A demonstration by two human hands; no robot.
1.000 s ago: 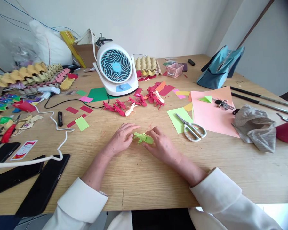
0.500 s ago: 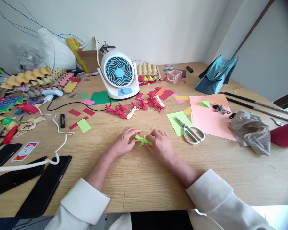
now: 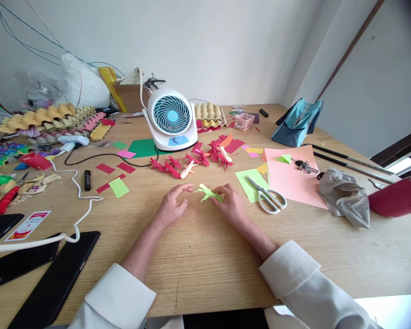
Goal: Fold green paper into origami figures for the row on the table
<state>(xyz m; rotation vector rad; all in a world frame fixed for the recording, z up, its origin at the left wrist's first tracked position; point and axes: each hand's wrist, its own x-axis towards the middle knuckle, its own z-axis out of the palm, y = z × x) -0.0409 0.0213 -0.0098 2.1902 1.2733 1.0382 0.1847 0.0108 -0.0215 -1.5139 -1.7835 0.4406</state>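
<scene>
A light green paper figure (image 3: 208, 192) with thin cut limbs is held at its right end between the thumb and fingers of my right hand (image 3: 230, 203). Just left of the figure is my left hand (image 3: 172, 204), thumb and fingers apart, holding nothing. Beyond both hands lie several red paper figures (image 3: 201, 157) and a pale cream one (image 3: 188, 169). White-handled scissors (image 3: 271, 201) rest partly on a light green sheet (image 3: 243, 182) to the right.
A white fan (image 3: 174, 119) stands at the back. Pink paper (image 3: 294, 183), keys (image 3: 304, 166), a grey cloth (image 3: 344, 194) and a blue bag (image 3: 299, 124) are at right. Black phones (image 3: 60, 274), a white cable (image 3: 76, 180) and egg trays (image 3: 44, 119) are at left.
My left hand has moved away from the green figure and its fingers have spread. The figure is lifted slightly in my right hand. The view has shifted a little.
</scene>
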